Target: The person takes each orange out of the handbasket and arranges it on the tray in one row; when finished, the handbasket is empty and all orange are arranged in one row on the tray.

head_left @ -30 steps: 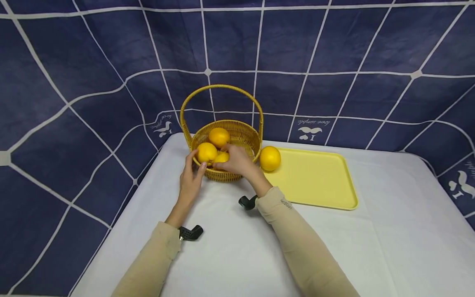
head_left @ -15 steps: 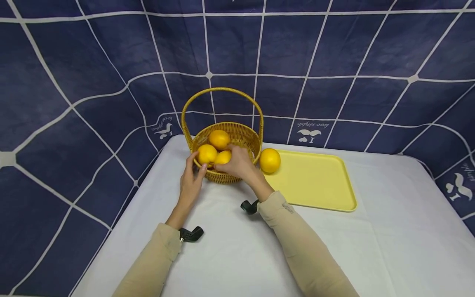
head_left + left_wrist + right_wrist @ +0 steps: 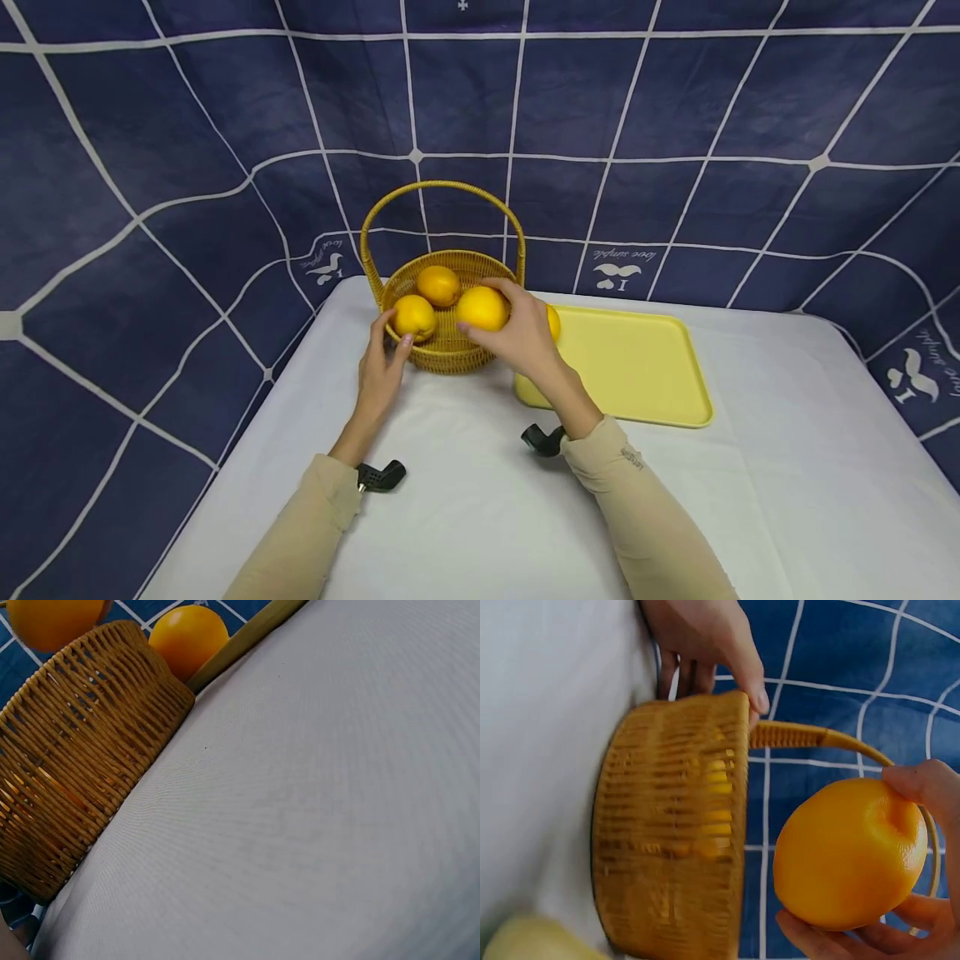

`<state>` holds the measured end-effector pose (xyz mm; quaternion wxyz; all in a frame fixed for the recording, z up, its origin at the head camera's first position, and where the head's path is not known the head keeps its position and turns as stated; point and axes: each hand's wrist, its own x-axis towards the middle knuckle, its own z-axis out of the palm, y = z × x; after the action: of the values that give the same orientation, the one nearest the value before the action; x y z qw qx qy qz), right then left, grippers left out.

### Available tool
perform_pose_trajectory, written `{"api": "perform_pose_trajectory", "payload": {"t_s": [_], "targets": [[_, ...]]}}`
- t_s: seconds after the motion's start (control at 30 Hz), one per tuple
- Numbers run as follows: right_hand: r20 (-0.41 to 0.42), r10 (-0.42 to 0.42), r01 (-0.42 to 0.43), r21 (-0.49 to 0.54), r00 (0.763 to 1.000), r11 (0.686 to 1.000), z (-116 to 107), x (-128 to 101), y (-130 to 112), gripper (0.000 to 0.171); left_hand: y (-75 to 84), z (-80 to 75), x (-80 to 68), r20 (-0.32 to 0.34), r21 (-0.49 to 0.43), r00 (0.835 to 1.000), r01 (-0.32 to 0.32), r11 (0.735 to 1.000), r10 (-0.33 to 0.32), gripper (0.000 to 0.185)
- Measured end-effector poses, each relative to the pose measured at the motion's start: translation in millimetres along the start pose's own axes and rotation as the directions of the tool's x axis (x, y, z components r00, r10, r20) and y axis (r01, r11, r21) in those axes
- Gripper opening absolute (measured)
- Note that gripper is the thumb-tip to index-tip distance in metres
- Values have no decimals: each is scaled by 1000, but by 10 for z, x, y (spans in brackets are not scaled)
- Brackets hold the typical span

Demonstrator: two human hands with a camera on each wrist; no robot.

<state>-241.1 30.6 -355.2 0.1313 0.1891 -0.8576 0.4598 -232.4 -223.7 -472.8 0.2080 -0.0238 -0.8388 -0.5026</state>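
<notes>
Left of centre in the head view, the left hand (image 3: 380, 373) rests against the near-left outer wall of the wicker basket (image 3: 442, 354), thumb up at the rim and fingers fairly straight along the weave — not curled round anything. The right wrist view shows the same: fingertips lying over the basket rim at the top of the frame.

The basket stands on the white tablecloth (image 3: 480, 500), handle arched upright. Two oranges lie inside it: one at the near-left edge (image 3: 414, 317), just beside the left thumb, and one further back (image 3: 438, 285).

Centre of frame: the right hand (image 3: 525, 333) grips a third orange (image 3: 482, 307), fingers and thumb curled round it, clamped from the right side. This held orange is lifted clear of the others, above the basket's right half, at about rim height. In the right wrist view it fills the lower right of the frame, finger above and fingers below, apart from the basket wall.

Behind the right hand, a fourth orange (image 3: 552, 321) is mostly hidden; it sits at the left end of the yellow tray (image 3: 637, 367), just beside the basket.

Right of centre — the tray lies flat on the cloth.
</notes>
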Motion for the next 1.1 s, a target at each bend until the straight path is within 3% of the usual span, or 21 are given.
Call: {"api": "perform_pose_trajectory", "payload": {"t_s": [0.23, 0.57, 0.8, 1.1], "targets": [[-68, -43, 40, -48, 997, 998, -339, -177, 201, 69, -9, 5, -3, 4, -12, 1000, 4, 1000, -4, 57], [-174, -6, -9, -89, 985, 996, -715, -253, 527, 69, 2, -1, -8, 3, -12, 1000, -9, 1000, 9, 56], [-232, 8, -40, -134, 973, 990, -857, -227, 753, 68, -4, -12, 11, 1, -5, 1000, -24, 1000, 24, 57], [-205, 110, -144, -158, 973, 977, -887, -236, 981, 68, -5, -5, -14, -3, 0, 1000, -3, 1000, 3, 56]]}}
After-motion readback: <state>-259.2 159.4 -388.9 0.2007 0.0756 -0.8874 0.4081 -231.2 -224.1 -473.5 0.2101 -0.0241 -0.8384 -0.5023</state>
